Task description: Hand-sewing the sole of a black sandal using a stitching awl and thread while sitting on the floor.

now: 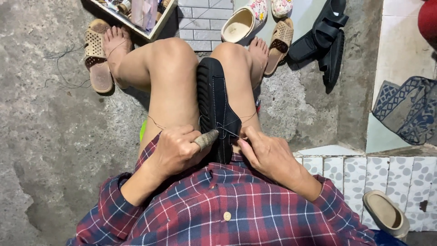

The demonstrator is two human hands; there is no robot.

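A black shoe (215, 105) with a ridged sole lies toe-away, clamped between my bare knees. My left hand (175, 150) is closed around a wooden-handled awl (205, 139), whose tip points at the shoe's near side. My right hand (266, 152) pinches a thin thread (248, 117) right beside the shoe; the thread loops across my thighs. A line of light stitching runs along the sole's edge. My plaid shirt sleeves cover both forearms.
Tan sandals (95, 57) lie under and beside my feet. A white clog (241, 23), black sandals (325, 38) and a wooden tray (136, 18) sit beyond. A patterned mat (407, 109) is at right, a tiled step (387, 175) with a beige slipper (387, 214) near right.
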